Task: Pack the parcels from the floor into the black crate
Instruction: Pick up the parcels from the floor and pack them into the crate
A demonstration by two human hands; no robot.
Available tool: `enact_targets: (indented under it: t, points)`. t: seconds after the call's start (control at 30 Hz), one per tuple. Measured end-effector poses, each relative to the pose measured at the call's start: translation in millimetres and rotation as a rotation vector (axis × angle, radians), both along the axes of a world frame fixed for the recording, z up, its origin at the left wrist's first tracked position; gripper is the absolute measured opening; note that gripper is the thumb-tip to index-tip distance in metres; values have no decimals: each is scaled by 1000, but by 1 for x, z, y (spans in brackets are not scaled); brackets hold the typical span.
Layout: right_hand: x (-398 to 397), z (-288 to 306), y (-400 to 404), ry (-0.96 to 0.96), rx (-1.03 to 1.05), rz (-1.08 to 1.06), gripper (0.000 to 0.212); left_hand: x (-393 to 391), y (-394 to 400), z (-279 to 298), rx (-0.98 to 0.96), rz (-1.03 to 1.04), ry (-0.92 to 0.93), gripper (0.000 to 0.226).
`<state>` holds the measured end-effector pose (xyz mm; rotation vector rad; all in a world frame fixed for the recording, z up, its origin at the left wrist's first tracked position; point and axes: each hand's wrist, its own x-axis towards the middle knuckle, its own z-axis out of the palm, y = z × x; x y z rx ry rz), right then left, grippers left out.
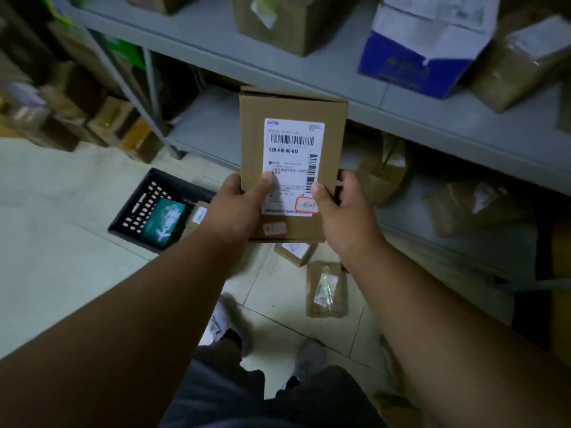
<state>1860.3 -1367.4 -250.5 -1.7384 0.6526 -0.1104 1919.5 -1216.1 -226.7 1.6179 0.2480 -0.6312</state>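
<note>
Centrally in the frame, a brown cardboard parcel [293,163] is held up in the air by both hands, its white shipping label [292,166] with barcodes facing the camera. The left hand [238,208] grips the parcel's lower left edge, its thumb pressed flat onto the label, and the right hand [343,211] grips the lower right edge, thumb likewise on the label beside a small red-bordered sticker [306,205]. Both sets of fingers are curled behind the box, out of sight. At the left of the frame, below and beside the left hand, the black crate [145,208] sits on the pale tiled floor [61,242]; its perforated wall faces inward, and it already holds a dark green packet [165,220] and a small brown box [197,216] just beside it. On the floor under the held parcel, a small cardboard parcel [295,253] peeks out, and just below it, toward lower centre, lies a flat brown parcel [327,288] with a clear plastic pouch on top. A grey metal shelf unit [340,75] runs across the upper frame, carrying brown boxes and a blue and white carton [426,47] at the upper right. More brown packages rest on the lower shelves at the right, blurred. At the bottom of the frame, the person's dark trousers and grey shoes [309,359] are visible.
</note>
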Motion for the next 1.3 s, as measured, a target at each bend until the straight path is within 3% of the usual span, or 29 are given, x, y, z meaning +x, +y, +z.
enact_targets:
  t: [0.1,0.3,0.47,0.63,0.73,0.87,1.0,1.3]
  points:
    - [16,10,35,-5,8,51,15,6,37,4,-25,84,6,27]
    - [58,12,99,51,-100,176,15,48,109,-12,-84,182,-6,39]
    - [125,0,169,148,-219,279,29,126,191,-23,-9,356,-35,72]
    - [221,-21,254,214,-320,362,29,219,272,-45,41,474,30,55]
    - [277,-45,287,232,-381,404,28,264,311,-70,109,433,11,56]
    - [338,-92,306,251,-481,471,32,305,336,-114,214,330,-56,58]
    - [372,-170,311,282,-536,512,38,326,341,-194,285,361,-16,48]
    - [359,-372,307,428,-443,652,41,306,351,-396,476,209,101,56]
